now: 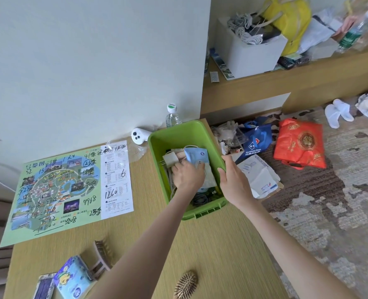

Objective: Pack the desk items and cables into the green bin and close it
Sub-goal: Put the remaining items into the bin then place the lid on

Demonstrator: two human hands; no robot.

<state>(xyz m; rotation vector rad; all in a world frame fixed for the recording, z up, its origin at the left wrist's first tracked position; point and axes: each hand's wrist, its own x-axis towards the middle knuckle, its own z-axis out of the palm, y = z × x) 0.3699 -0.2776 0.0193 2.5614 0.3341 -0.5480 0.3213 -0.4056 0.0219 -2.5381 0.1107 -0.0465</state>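
Pale wall [92,61] behind a wood-grain desk [222,244]; patterned carpet [329,201] (grey and brown) below a wooden ledge [308,83].

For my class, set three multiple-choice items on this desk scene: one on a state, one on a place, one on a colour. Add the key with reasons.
1. How does the green plastic bin stand? A lidded; B upturned; C open, items inside.
2. Where does the oval wooden hairbrush lie? A in that bin; B on the light wooden desk, nearer the person than the bin; C on the shelf.
3. What colour is the glossy bag with a round gold emblem on the patterned carpet? A red; B black; C white.
Key: 1 C, the left hand holds a pale blue packet inside it; 2 B, it lies by the desk's near edge; 3 A, red beside the blue bag.
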